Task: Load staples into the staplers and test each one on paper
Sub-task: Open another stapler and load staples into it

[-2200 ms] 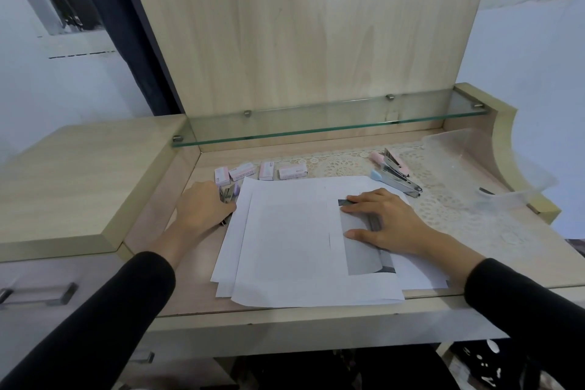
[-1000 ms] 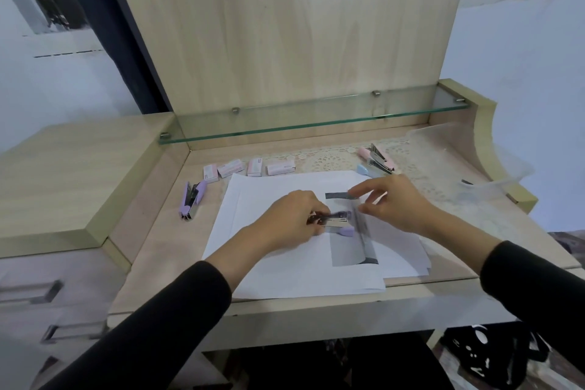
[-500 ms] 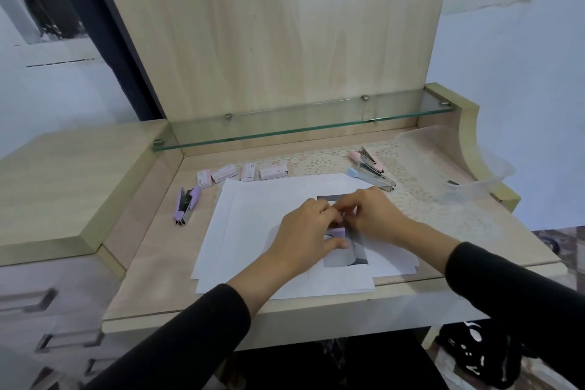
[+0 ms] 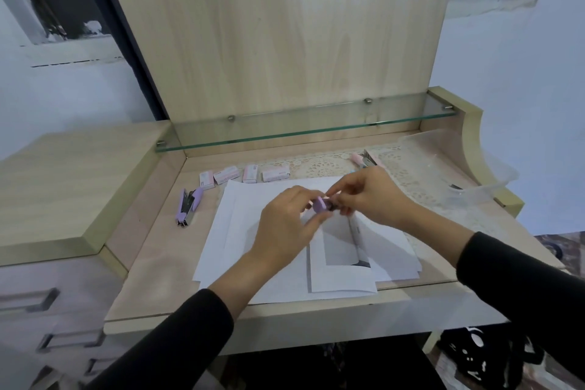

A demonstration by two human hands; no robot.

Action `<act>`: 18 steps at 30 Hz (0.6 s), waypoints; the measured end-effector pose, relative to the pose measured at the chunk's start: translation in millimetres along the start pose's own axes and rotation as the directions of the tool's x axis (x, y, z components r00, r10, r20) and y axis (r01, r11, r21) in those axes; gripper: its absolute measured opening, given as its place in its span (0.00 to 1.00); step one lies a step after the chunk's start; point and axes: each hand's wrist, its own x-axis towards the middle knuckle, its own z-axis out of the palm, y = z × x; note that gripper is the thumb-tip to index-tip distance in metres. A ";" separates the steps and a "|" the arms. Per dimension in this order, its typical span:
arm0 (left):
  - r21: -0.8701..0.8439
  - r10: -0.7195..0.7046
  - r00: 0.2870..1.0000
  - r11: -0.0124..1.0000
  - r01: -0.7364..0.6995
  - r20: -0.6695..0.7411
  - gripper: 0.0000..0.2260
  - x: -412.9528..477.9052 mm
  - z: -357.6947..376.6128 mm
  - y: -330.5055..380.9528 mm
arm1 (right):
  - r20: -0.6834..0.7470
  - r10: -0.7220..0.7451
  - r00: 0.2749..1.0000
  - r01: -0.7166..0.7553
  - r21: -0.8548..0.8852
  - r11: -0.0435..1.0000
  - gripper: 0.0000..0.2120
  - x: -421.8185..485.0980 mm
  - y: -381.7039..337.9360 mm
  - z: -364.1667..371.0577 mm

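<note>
My left hand (image 4: 285, 225) and my right hand (image 4: 364, 196) both hold a small purple stapler (image 4: 321, 203) a little above the stack of white paper (image 4: 240, 231). Fingers of both hands curl round it, so most of it is hidden. A second purple stapler (image 4: 187, 206) lies open on the desk to the left of the paper. Several small pink staple boxes (image 4: 245, 173) sit in a row behind the paper. A pink stapler (image 4: 364, 160) lies at the back right, partly behind my right hand.
A clear plastic tray (image 4: 459, 168) stands at the desk's right end on a lace mat (image 4: 323, 165). A glass shelf (image 4: 300, 133) runs across the back above the desk. A raised wooden side top (image 4: 63, 184) with drawers borders the left.
My left hand brought a purple stapler from the left onto the paper. Both hands then closed on it and lifted it off the sheet.
</note>
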 end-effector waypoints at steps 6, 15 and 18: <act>-0.358 -0.377 0.926 0.868 0.344 -0.024 0.12 22.6 -20.4 7.7 | 0.062 0.042 0.997 -0.055 0.227 0.972 0.09 9.7 -26.1 -11.0; -0.436 -0.483 0.859 0.745 0.505 0.170 0.06 19.3 -10.1 3.7 | 0.055 0.119 0.991 -0.127 0.156 0.980 0.09 4.6 -7.6 6.3; -0.445 -0.468 0.864 0.743 0.499 0.188 0.06 21.1 -7.3 4.0 | 0.029 0.130 0.991 -0.133 0.185 0.974 0.07 3.9 -4.2 9.2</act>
